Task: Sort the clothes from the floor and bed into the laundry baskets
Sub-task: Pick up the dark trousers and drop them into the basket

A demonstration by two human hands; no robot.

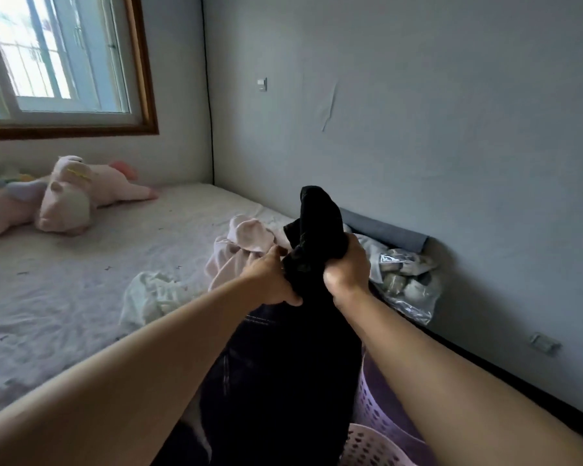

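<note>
A black garment [313,223] is bunched up in front of me and hangs down as dark cloth [283,381] between my arms. My left hand [270,277] grips its left side. My right hand [347,267] grips the bunched top from the right. Behind the hands, a pale pink garment [243,243] and a white crumpled garment [148,294] lie on the bed [81,264]. A purple laundry basket [377,398] and a pink basket [374,445] stand at the lower right, partly hidden by my right arm and the dark cloth.
A pink plush toy [68,196] lies at the far side of the bed under the window [58,62]. A clear plastic bag [404,280] of small items sits by the grey headboard [384,230] against the right wall.
</note>
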